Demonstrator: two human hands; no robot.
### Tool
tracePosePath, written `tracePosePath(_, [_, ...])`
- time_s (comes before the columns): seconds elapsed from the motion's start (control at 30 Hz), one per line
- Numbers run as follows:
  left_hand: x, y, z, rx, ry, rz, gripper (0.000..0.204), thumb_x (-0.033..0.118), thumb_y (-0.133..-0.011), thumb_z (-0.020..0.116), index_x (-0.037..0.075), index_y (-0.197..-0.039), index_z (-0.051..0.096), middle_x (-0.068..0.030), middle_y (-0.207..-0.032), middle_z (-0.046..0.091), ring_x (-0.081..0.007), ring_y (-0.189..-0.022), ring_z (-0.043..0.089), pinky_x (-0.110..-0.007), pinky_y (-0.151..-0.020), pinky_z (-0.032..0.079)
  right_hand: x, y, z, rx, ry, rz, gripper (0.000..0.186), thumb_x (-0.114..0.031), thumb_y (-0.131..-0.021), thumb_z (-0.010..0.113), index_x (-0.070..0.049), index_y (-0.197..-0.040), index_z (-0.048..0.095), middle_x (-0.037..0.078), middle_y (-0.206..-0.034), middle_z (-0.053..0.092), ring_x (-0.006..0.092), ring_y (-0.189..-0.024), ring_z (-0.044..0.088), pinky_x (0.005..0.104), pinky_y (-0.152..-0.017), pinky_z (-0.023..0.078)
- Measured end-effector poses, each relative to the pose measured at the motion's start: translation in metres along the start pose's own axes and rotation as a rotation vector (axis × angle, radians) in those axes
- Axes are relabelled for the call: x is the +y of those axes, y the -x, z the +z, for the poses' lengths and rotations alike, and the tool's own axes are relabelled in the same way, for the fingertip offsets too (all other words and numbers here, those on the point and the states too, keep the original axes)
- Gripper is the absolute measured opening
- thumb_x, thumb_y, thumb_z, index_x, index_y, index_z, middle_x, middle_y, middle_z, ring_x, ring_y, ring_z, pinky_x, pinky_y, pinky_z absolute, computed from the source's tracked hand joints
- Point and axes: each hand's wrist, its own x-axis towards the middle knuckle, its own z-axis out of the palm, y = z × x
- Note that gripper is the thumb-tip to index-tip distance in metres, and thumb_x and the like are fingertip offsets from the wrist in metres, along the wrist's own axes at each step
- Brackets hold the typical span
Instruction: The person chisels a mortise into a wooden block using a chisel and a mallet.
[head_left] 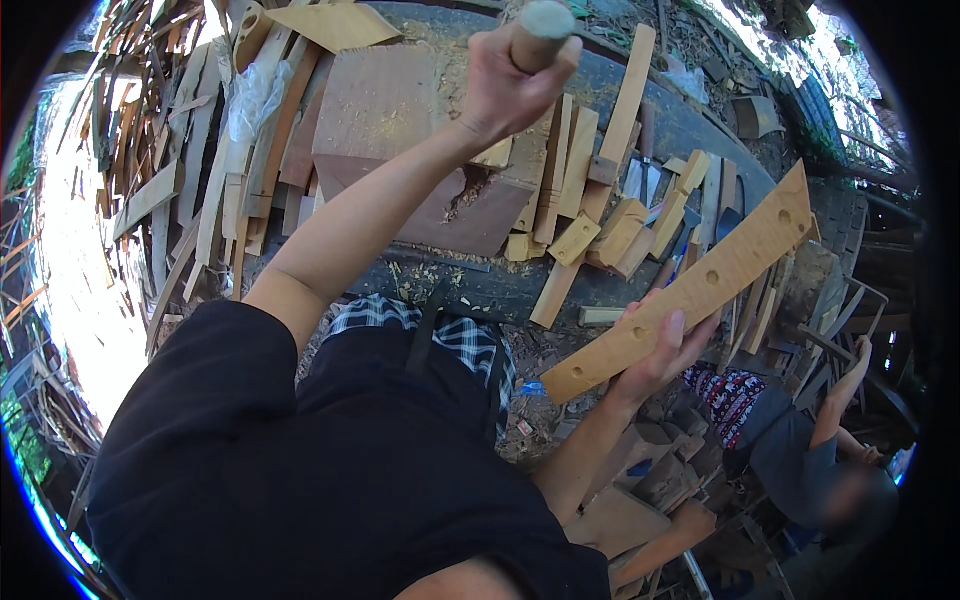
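Note:
My left hand (510,88) is raised over the bench, its fingers wrapped around a thick, round wooden club (543,28) whose pale, worn end faces up. The rest of the club is hidden by the hand. Below that hand lies a big reddish-brown wood block (375,95) strewn with shavings. At the right, my right hand (655,360) grips a long, slightly curved light-wood board (720,275) with several round holes along its face. The board slants up to the right, off the bench, with my thumb on its face and the other fingers behind it.
Small wood blocks (575,240) and strips crowd the dark bench (390,278), beside a chisel (647,135). Long scrap slats (185,190) and a clear plastic bag (255,100) lie at the left. Another person (790,450) works at the lower right, near wood offcuts (620,520).

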Motion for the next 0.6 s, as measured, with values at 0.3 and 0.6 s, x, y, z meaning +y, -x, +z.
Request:
tracePosePath(0.3, [0.002,0.02,0.032,-0.182,-0.172,0.083,0.019,0.012,-0.075,0.078,0.005,-0.082,0.062,-0.0143,-0.071,0.062,-0.0344,-0.065,0.063,-0.033,-0.058,0.05,-0.048,-0.022,0.014,-0.099,-0.379,-0.084,0.065,-0.033,-0.086,0.055,-0.003,-0.139,0.033,0.019,-0.092,0.052,0.0227,-0.072,0.054,0.0333,-0.056,0.05])
tracePosePath(0.6, [0.002,0.018,0.037,-0.146,-0.216,0.06,0.02,0.022,-0.068,0.075,0.014,-0.08,0.06,-0.0111,-0.065,0.062,-0.0358,-0.064,0.064,-0.044,-0.057,0.05,-0.039,-0.022,0.026,-0.427,-0.265,-0.206,0.067,-0.031,-0.088,0.054,0.003,-0.143,0.036,0.016,-0.119,0.053,0.0234,-0.101,0.056,0.034,-0.09,0.046])
